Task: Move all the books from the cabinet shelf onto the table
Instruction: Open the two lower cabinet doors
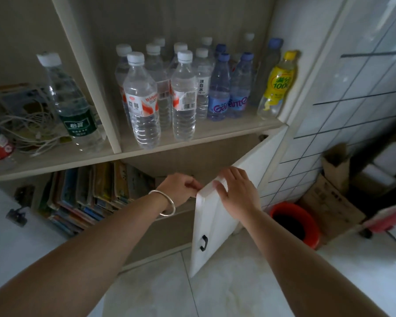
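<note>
Two cabinet shelves, both loaded

Upper shelf carries water bottles at 12 o'clock; lower shelf holds leaning books at 9 o'clock.

Blue btls "Ganten"; yellow btl "100".

this looks like a room in a home, likely a storage or utility corner. a pale built-in cabinet fills the view from nine to twelve o'clock, its upper shelf crowded with bottled water and a yellow drink bottle, with tangled white cables at nine o'clock. white wall tiles run up at two o'clock, over cardboard boxes and a red bucket at four o'clock on a glossy tiled floor.
</note>
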